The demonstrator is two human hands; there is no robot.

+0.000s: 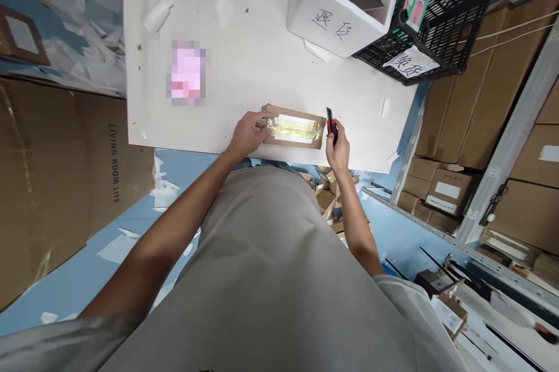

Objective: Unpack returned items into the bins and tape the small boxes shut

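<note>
A narrow brown cardboard box (290, 139) lies near the front edge of the white table, a white label and shiny yellowish tape across its top. My left hand (248, 134) grips the box's left end, its fingers bent over the corner and partly hidden. Just off the box's right end, my right hand (338, 149) is closed around a red and black box cutter (332, 126). The cutter's dark tip points up and away from me. Whether its blade is out, I cannot tell.
On the table (257, 63) lie paper scraps and a pixelated pink item (187, 72). A white bin (301, 11) with books and a black crate (458, 22) stand at the back right. Large cartons (65, 186) flank the left, shelves of boxes (445, 186) the right.
</note>
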